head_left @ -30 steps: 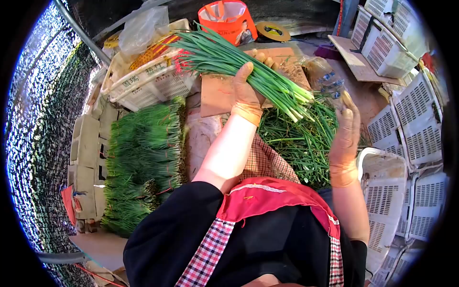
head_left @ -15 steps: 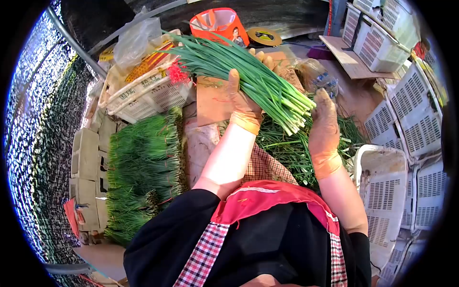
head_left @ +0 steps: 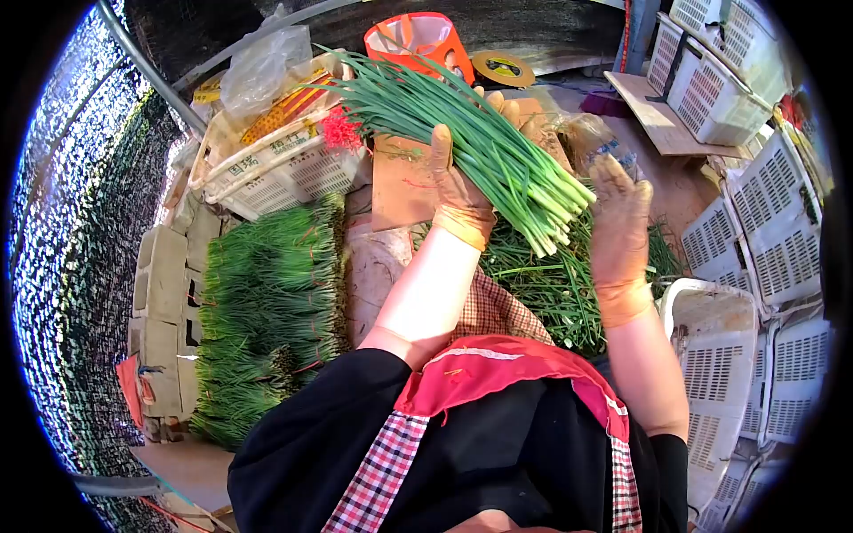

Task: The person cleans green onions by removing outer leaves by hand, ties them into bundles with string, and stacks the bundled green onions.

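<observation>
My left hand, in an orange glove, holds a bundle of long green stalks from beneath, thumb on the near side and fingertips showing beyond it. The leafy tips point to the upper left and the pale ends to the lower right. Just right of those pale ends, my right hand is gloved too, raised with its fingers stretched and nothing in it. Loose green stalks lie in a heap below the bundle. Tied green bunches are stacked at the left.
A white crate with a plastic bag stands at the upper left, red ties at its corner. Behind the bundle are an orange bag, a tape roll and cardboard. White crates line the right.
Over the last second the bundle has dropped a little and its pale ends have come closer together. My right hand moved left to those ends, then back slightly right.
</observation>
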Demonstrator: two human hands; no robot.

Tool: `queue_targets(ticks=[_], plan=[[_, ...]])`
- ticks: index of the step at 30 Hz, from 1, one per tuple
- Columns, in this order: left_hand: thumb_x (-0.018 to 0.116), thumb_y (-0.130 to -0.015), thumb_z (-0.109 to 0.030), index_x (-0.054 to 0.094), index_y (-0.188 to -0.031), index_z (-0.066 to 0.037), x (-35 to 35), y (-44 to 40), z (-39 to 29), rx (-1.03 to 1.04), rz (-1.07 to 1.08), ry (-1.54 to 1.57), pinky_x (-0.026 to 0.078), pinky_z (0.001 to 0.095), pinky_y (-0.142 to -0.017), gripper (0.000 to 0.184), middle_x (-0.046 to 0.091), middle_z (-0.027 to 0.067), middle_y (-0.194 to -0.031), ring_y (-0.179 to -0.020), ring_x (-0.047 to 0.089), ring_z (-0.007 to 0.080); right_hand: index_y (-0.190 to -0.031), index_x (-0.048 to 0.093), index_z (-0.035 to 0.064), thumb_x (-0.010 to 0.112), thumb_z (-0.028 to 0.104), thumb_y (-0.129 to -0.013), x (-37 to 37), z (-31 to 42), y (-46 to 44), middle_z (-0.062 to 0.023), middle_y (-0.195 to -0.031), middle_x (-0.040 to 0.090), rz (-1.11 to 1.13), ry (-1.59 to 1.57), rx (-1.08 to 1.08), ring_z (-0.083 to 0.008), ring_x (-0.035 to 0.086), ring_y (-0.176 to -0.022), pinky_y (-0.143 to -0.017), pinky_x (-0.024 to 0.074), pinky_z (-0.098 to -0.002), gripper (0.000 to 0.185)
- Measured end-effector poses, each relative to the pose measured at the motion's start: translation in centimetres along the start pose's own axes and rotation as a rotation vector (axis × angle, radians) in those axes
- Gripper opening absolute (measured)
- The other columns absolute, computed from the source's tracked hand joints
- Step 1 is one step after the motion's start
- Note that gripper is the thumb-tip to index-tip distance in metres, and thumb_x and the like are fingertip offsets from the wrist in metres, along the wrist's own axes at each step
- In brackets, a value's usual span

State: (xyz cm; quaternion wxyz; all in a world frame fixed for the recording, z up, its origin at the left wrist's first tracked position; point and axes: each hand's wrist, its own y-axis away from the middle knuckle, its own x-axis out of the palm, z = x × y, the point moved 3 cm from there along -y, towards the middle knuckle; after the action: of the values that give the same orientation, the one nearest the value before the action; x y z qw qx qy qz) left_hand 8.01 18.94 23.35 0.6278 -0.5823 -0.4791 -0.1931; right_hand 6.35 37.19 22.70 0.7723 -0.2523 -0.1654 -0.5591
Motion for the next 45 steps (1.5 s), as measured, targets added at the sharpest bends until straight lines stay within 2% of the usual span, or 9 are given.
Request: queue_targets(ticks=[8,11,20,21,29,34,37,43,45], plan=[[0.064,-0.075,-0.039,0.037,-0.132,-0.002,0.3,0.3,1.1,-0.085,-0.002,-0.148,0.03,0.0468,-0.105,0.073,0.044,0.0172,-0.132,-0.122,0.043,0.0317,-0.12,0.049,-0.0039,0.071,0.027,-0.075,3.6,2.2,-0.3,-0.0111,-0.098,0.063,0.662,1.008,0.157,-0.0172,0.057,-0.088,-0.082,0.0443,-0.0299,0.059],[0.069,-0.07,-0.028,0.04,-0.127,0.0,0.7,0.7,1.0,-0.181,-0.027,0.016,0.04,0.046,-0.098,0.07,0.049,0.0175,-0.124,-0.114,0.049,0.0328,-0.121,0.049,-0.0034,0.069,0.026,-0.077,2.6,1.9,-0.4,-0.0104,-0.102,0.063,0.789,0.701,0.507,-0.0166,0.057,-0.091,-0.083,0.0439,-0.0302,0.056],[0.053,-0.081,-0.023,0.059,-0.099,0.003,-8.0,-0.6,-1.0,-0.29,-0.589,-0.334,0.052,0.0408,-0.076,0.032,0.064,0.0168,-0.088,-0.077,0.063,0.0292,-0.14,0.021,0.0004,0.064,0.057,-0.072,4.7,-3.3,-0.6,-0.0103,-0.133,0.038,0.704,0.582,0.25,-0.0186,0.036,-0.122,-0.102,0.028,-0.0307,0.098],[0.053,-0.081,-0.023,0.059,-0.099,0.003,-8.5,-0.7,-1.6,-0.271,-0.613,-0.326,0.052,0.0408,-0.076,0.032,0.064,0.0168,-0.088,-0.077,0.063,0.0292,-0.142,-0.001,-0.0009,0.074,0.028,-0.074,5.3,-3.9,-0.5,-0.011,-0.129,0.042,0.684,0.428,0.329,-0.0193,0.039,-0.119,-0.102,0.0282,-0.0305,0.105],[0.053,-0.085,-0.019,0.059,-0.097,0.004,-10.8,-4.8,-4.2,-0.207,-0.719,-0.279,0.052,0.0363,-0.074,0.026,0.064,0.0124,-0.083,-0.072,0.063,0.0268,-0.13,0.03,0.0003,0.064,0.002,-0.073,6.7,-11.1,-6.3,-0.0067,-0.106,0.055,0.474,0.736,0.296,-0.0147,0.053,-0.093,-0.083,0.0442,-0.0271,0.066],[0.065,-0.078,-0.014,0.059,-0.097,0.004,-15.3,-10.8,-7.4,-0.096,-0.501,-0.741,0.053,0.0341,-0.067,0.027,0.065,0.0135,-0.083,-0.073,0.063,0.0232,-0.117,0.043,0.002,0.067,0.002,-0.073,7.9,-14.9,-12.4,-0.0038,-0.09,0.058,0.42,0.646,0.302,-0.0128,0.054,-0.074,-0.065,0.0462,-0.0239,0.05],[0.07,-0.073,-0.01,0.059,-0.098,0.004,-19.3,-10.1,-8.7,-0.184,-0.754,-1.034,0.053,0.0338,-0.065,0.031,0.065,0.0144,-0.084,-0.073,0.064,0.023,-0.118,0.045,0.0046,0.066,0.003,-0.076,6.6,-20.6,-13.2,-0.0019,-0.087,0.059,0.406,0.605,0.397,-0.0088,0.053,-0.063,-0.05,0.0418,-0.0227,0.047],[0.071,-0.069,-0.007,0.047,-0.112,0.009,-32.6,-4.2,-8.1,-0.353,-0.976,-1.258,0.049,0.034,-0.074,0.052,0.06,0.0166,-0.096,-0.083,0.059,0.0248,-0.127,0.038,0.0013,0.067,0.007,-0.076,3.5,-30.1,-12.2,-0.0069,-0.108,0.057,0.347,0.502,0.563,-0.0185,0.055,-0.096,-0.086,0.0431,-0.0298,0.059],[0.074,-0.064,-0.012,0.033,-0.121,0.009,-32.6,-3.4,-7.9,-0.35,-0.953,-1.47,0.045,0.0359,-0.084,0.073,0.049,0.0236,-0.111,-0.097,0.052,0.0327,-0.134,0.031,-0.001,0.068,0.014,-0.077,2.8,-31.3,-12.3,-0.01,-0.113,0.056,0.4,0.907,0.583,-0.0204,0.054,-0.1,-0.088,0.0424,-0.0295,0.07]])
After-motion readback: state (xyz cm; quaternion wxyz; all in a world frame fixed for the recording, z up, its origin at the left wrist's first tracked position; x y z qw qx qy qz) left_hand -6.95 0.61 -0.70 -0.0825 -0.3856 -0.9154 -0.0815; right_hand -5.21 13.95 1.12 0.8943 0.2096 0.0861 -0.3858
